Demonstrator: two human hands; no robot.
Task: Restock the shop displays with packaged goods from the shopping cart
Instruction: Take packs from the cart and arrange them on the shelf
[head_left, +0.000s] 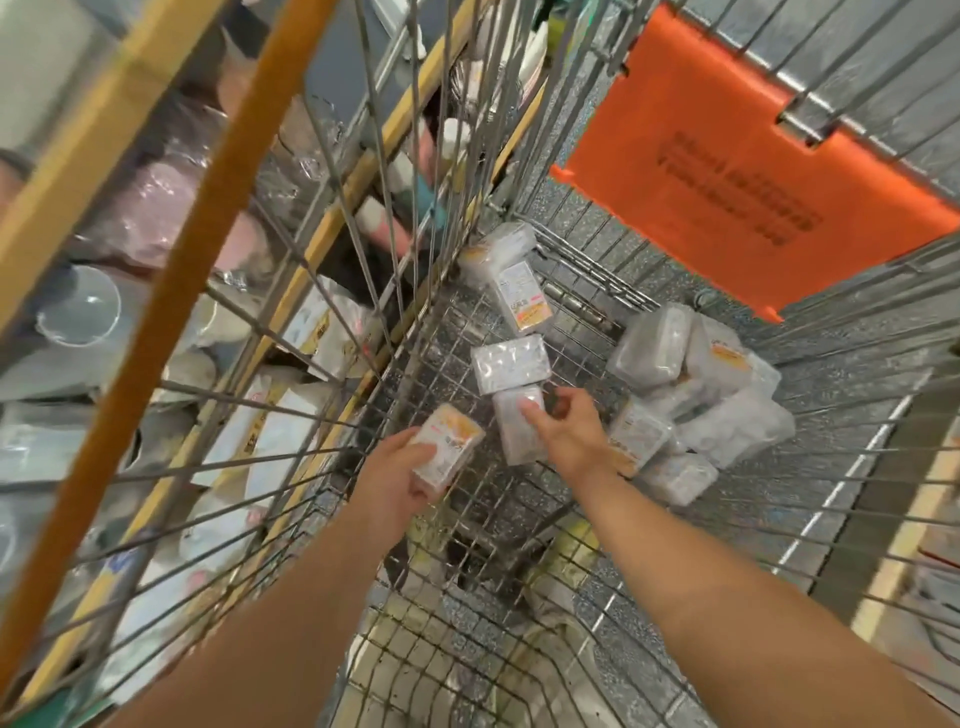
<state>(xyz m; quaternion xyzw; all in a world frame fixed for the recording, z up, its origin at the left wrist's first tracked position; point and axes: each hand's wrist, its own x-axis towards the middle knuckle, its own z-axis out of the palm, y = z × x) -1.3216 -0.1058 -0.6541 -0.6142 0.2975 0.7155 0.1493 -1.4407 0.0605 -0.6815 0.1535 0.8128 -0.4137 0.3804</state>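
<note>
Both my arms reach down into a wire shopping cart (467, 525). My left hand (397, 480) grips a small clear packet with an orange label (449, 452), held just above the cart floor. My right hand (569, 428) closes its fingers on another clear packet (514, 434) lying on the mesh. Beyond it lie a third packet (511, 362) and two more (511, 275) near the far corner. A heap of several similar packets (696, 400) sits at the right side of the cart.
An orange plastic flap (727, 171) hangs on the cart's far wall. To the left, through the wire side, yellow-edged shelves (332, 228) hold wrapped bowls, plates and packaged goods. An orange bar (197, 244) crosses the upper left. Grey speckled floor shows beneath.
</note>
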